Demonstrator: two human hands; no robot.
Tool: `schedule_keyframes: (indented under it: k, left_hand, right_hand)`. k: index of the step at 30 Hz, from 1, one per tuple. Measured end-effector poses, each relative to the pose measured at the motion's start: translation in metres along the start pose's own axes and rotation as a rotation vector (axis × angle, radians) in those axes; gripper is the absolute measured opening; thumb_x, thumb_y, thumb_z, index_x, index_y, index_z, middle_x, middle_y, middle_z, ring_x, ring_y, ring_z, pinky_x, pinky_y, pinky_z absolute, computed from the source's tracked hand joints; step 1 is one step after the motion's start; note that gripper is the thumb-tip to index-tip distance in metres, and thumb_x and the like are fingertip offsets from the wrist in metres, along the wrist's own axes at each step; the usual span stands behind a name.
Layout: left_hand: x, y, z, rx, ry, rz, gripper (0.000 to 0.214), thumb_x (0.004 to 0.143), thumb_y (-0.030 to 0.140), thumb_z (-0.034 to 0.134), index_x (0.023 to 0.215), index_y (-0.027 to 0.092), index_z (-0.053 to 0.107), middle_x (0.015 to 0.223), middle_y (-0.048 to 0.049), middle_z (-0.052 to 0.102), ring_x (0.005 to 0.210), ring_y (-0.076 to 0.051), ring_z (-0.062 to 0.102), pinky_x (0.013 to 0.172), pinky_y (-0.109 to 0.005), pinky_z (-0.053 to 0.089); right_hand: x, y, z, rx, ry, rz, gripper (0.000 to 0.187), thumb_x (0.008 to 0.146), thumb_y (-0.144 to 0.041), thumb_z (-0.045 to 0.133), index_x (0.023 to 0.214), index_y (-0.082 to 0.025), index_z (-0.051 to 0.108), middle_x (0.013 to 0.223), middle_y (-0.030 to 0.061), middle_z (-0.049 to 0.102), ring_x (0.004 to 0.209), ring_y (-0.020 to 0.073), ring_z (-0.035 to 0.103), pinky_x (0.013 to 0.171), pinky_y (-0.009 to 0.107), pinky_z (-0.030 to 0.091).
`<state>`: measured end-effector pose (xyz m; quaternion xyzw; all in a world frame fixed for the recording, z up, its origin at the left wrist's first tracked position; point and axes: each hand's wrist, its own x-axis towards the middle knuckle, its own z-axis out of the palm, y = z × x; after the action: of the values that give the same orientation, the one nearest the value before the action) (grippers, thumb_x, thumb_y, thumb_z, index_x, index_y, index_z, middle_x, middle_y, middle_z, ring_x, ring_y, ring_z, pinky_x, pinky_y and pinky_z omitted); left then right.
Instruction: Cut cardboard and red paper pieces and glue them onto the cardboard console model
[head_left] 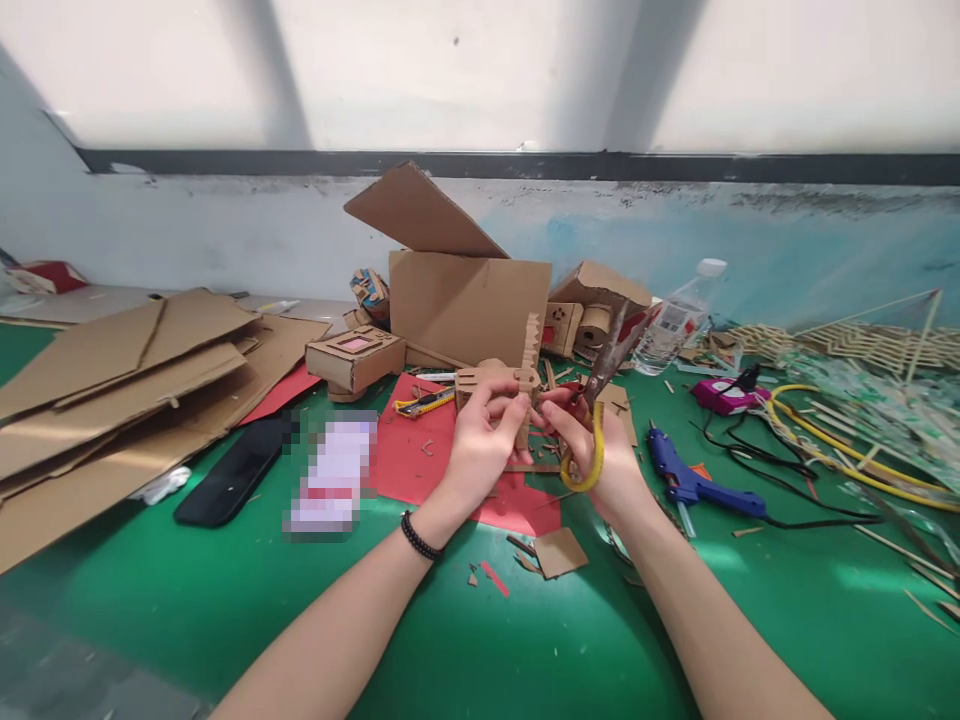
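My left hand point(484, 435) is closed on a small cardboard piece with a notched, saw-toothed strip point(531, 342) that stands up from its fingertips. Yellow-handled scissors point(604, 368) hang in my right hand point(604, 450), blades pointing up and away. The fingertips of that hand come close to the cardboard piece; whether they touch it I cannot tell. Just behind my left hand sits a small cardboard construction point(469, 380), partly hidden by the fingers. Beneath both hands lies a red sheet point(409, 460) strewn with cardboard scraps.
A yellow utility knife point(426, 403) lies left of my hands, near a phone point(334, 475) and a black case point(232, 475). Cardboard sheets point(112, 400) are piled at left. A blue glue gun point(697, 485), its cord and a plastic bottle point(679, 320) stand right. Cardboard boxes point(469, 305) line the back.
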<state>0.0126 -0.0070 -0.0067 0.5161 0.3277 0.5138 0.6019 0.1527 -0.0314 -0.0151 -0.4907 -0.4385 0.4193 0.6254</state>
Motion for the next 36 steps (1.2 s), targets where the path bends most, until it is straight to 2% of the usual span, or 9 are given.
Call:
schedule_keyframes:
  k: [6,8,12,16,20,24,28,31,36]
  left_hand:
    - [-0.005,0.0,0.003,0.004,-0.067,-0.107,0.043,0.086,0.052,0.076,0.108,0.021,0.055,0.074,0.0042,0.067,0.053,-0.01,0.061,0.048,-0.023,0.06]
    - [-0.005,0.001,0.002,-0.001,-0.084,-0.109,0.044,0.086,0.052,0.076,0.11,0.022,0.055,0.076,0.0034,0.068,0.057,-0.011,0.063,0.05,-0.023,0.061]
    - [-0.004,0.002,0.001,0.015,-0.115,-0.095,0.046,0.087,0.049,0.077,0.116,0.024,0.053,0.08,0.0039,0.07,0.048,-0.008,0.06,0.046,-0.02,0.055]
    - [-0.001,0.001,-0.001,0.018,-0.122,-0.032,0.044,0.088,0.048,0.076,0.117,0.023,0.054,0.077,0.0029,0.07,0.047,-0.01,0.061,0.042,-0.019,0.049]
    - [0.01,0.003,-0.011,-0.018,-0.064,0.1,0.036,0.088,0.046,0.076,0.106,0.018,0.062,0.071,0.0036,0.064,0.045,-0.009,0.059,0.041,-0.02,0.046]
    - [0.019,0.013,-0.023,-0.065,0.109,0.197,0.031,0.086,0.039,0.078,0.105,0.017,0.065,0.072,0.0038,0.063,0.045,-0.007,0.055,0.039,-0.02,0.044]
    - [0.021,0.021,-0.03,-0.093,0.273,0.299,0.032,0.084,0.037,0.081,0.104,0.019,0.063,0.075,0.004,0.065,0.045,-0.007,0.054,0.04,-0.02,0.045]
    - [0.021,0.022,-0.03,-0.076,0.255,0.282,0.033,0.083,0.039,0.082,0.103,0.018,0.065,0.074,0.0037,0.065,0.044,-0.006,0.053,0.04,-0.019,0.044]
    - [0.018,0.019,-0.027,-0.014,0.139,0.253,0.029,0.085,0.039,0.081,0.101,0.017,0.07,0.067,0.0037,0.064,0.043,-0.007,0.052,0.041,-0.02,0.043]
  right_hand:
    - [-0.001,0.0,-0.001,-0.015,-0.09,-0.006,0.04,0.081,-0.056,0.08,0.083,-0.02,0.063,0.071,-0.0023,0.057,0.068,0.0149,0.053,0.063,0.028,0.042]
    - [-0.002,0.0,-0.001,-0.015,-0.1,-0.016,0.039,0.083,-0.055,0.078,0.08,-0.02,0.061,0.068,-0.0027,0.055,0.066,0.0145,0.051,0.061,0.028,0.041]
    - [-0.004,0.001,-0.001,-0.008,-0.065,-0.027,0.035,0.086,-0.053,0.075,0.083,-0.022,0.06,0.069,-0.0025,0.056,0.066,0.0154,0.052,0.061,0.028,0.042]
    - [-0.002,0.002,-0.002,-0.013,-0.072,-0.038,0.036,0.085,-0.056,0.075,0.087,-0.022,0.061,0.072,-0.0018,0.058,0.068,0.0166,0.054,0.063,0.029,0.044]
    - [0.002,0.003,-0.008,-0.208,-0.062,-0.019,0.047,0.084,-0.068,0.071,0.086,-0.022,0.063,0.072,-0.001,0.057,0.067,0.017,0.051,0.062,0.03,0.041]
    - [0.001,0.005,-0.013,-0.36,-0.212,-0.049,0.052,0.091,-0.075,0.056,0.092,-0.024,0.064,0.083,0.0037,0.063,0.075,0.0215,0.055,0.068,0.034,0.046]
    - [-0.004,0.01,-0.015,-0.491,-0.415,0.013,0.053,0.094,-0.076,0.049,0.088,-0.025,0.059,0.085,0.0033,0.061,0.076,0.0216,0.053,0.07,0.035,0.046]
    - [-0.006,0.012,-0.016,-0.535,-0.536,0.046,0.056,0.097,-0.077,0.042,0.083,-0.024,0.054,0.081,0.0017,0.055,0.073,0.0202,0.049,0.068,0.034,0.043]
    - [-0.01,0.001,-0.015,-0.471,-0.622,0.052,0.058,0.103,-0.073,0.03,0.082,-0.025,0.053,0.077,0.0011,0.053,0.072,0.0199,0.047,0.07,0.035,0.038]
